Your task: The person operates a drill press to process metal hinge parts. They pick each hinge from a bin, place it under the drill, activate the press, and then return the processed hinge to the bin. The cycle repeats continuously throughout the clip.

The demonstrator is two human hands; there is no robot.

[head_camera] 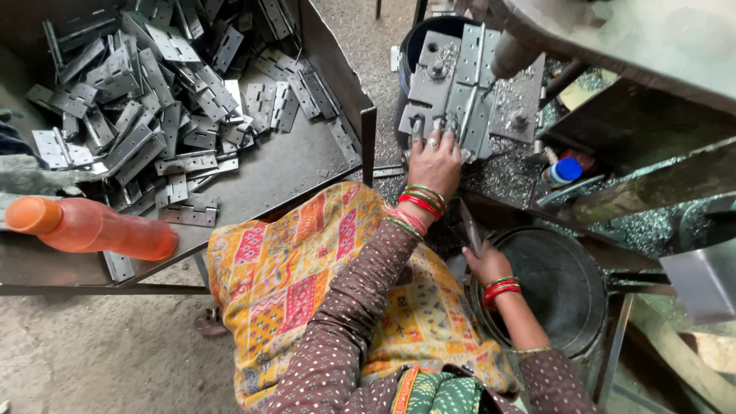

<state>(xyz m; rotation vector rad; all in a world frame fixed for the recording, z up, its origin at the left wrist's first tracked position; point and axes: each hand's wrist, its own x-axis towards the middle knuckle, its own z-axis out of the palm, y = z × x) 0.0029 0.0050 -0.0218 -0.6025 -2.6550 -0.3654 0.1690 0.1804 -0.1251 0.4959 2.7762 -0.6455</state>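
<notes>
The left hand [434,157] presses a stiff, sharp-edged steel hinge [460,115] flat on the far jig, while the right hand [484,264] pinches another hinge leaf [470,226] by its edges, nearer.

left hand [434,157] on metal jig [468,88], right hand [483,264] holding hinge [470,226]

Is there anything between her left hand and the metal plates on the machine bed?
Nothing visible. The left hand already rests on the edge of the plates, fingers touching them. The right hand holds a separate metal piece lower down, clear of that spot.
</notes>
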